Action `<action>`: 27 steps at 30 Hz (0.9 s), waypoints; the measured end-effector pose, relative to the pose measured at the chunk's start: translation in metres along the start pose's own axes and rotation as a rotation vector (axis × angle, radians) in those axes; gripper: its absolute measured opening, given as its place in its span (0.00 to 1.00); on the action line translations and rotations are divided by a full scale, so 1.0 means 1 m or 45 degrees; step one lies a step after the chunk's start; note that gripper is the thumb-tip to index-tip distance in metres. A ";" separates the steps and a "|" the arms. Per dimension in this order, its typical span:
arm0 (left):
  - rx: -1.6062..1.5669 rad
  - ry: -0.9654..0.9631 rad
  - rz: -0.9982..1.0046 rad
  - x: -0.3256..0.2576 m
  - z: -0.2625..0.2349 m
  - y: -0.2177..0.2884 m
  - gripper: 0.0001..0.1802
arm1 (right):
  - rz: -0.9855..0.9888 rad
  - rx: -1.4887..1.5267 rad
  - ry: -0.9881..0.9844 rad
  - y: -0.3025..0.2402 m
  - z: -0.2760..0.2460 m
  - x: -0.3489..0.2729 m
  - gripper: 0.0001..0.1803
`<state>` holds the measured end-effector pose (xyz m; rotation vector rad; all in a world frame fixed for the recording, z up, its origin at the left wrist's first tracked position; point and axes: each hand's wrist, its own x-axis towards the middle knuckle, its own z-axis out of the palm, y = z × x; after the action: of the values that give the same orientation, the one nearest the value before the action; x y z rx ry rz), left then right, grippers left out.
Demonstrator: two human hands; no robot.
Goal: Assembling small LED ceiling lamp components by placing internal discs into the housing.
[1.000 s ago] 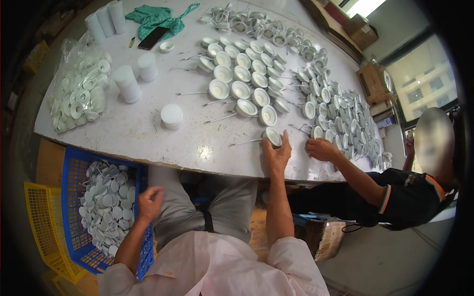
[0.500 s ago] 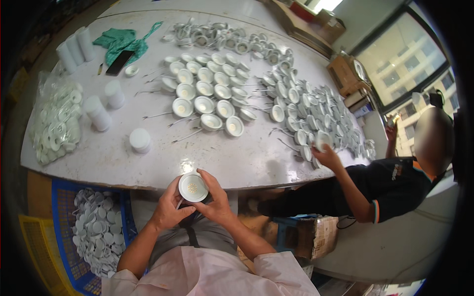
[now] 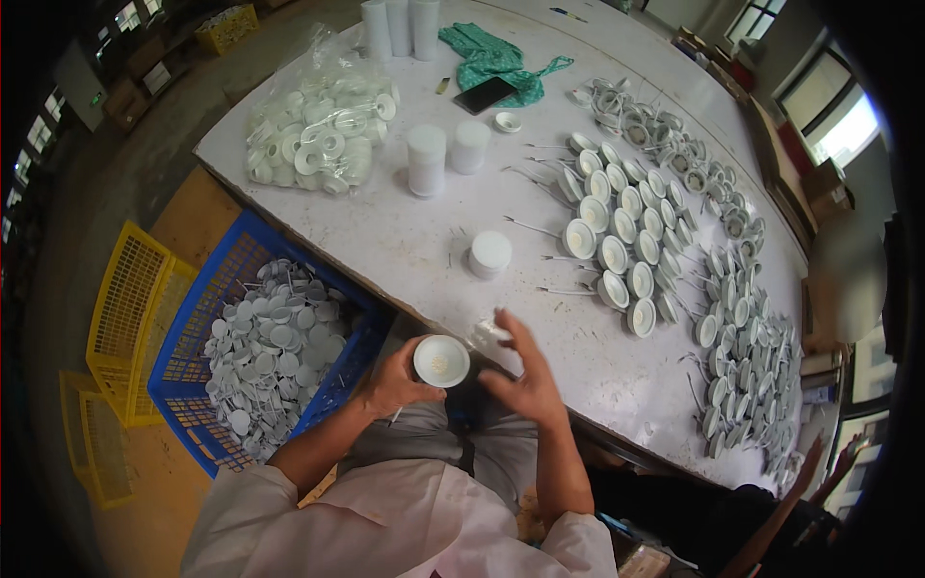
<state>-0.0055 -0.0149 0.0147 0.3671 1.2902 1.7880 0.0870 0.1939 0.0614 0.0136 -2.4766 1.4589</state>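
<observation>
A round white LED downlight [image 3: 441, 362] with a yellowish LED patch in its centre sits in my left hand [image 3: 393, 379], fingers wrapped round its side. A thin lead hangs below it. My right hand [image 3: 525, 376] is just to the right, apart from the light, with its fingers spread and nothing in them. Beyond the hands, a short stack of white discs [image 3: 490, 256] stands on the table [image 3: 405, 265]. Taller stacks of discs [image 3: 426, 164] stand farther back. Several similar downlights [image 3: 613, 254] with trailing leads lie in rows to the right.
A blue basket [image 3: 183, 371] full of white-faced lights sits at my left, beside yellow crates [image 3: 125, 323]. On the table are a clear bag of white rings [image 3: 313, 144], a green cloth [image 3: 491, 63], a phone [image 3: 485, 94] and more lights [image 3: 747, 337]. Another person's arms [image 3: 795, 496] show at right.
My view has turned left, bringing the blue basket and bag farther in. My right hand has let go of the downlight and opened; my left hand still holds it.
</observation>
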 end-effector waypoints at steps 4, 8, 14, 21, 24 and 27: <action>-0.007 0.050 -0.021 -0.005 0.002 -0.002 0.46 | 0.576 0.164 0.645 0.051 -0.005 0.062 0.22; 0.071 -0.019 0.063 -0.003 0.011 -0.007 0.46 | 0.692 0.199 0.711 0.076 -0.003 0.109 0.16; 0.123 -0.037 0.015 -0.005 0.010 -0.011 0.47 | 0.726 0.141 0.557 0.081 -0.003 0.121 0.19; 0.185 0.023 0.028 -0.001 0.011 -0.012 0.48 | 0.749 0.603 0.581 0.085 -0.001 0.113 0.16; 0.256 0.036 0.072 0.001 0.013 -0.011 0.48 | 0.759 0.732 0.571 0.091 -0.009 0.104 0.14; 0.329 0.073 0.103 0.004 0.013 -0.011 0.47 | 0.716 0.865 0.596 0.088 -0.013 0.090 0.12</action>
<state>0.0065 -0.0027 0.0099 0.5206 1.5726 1.7114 -0.0094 0.2596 0.0132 -0.8394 -1.5820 2.1485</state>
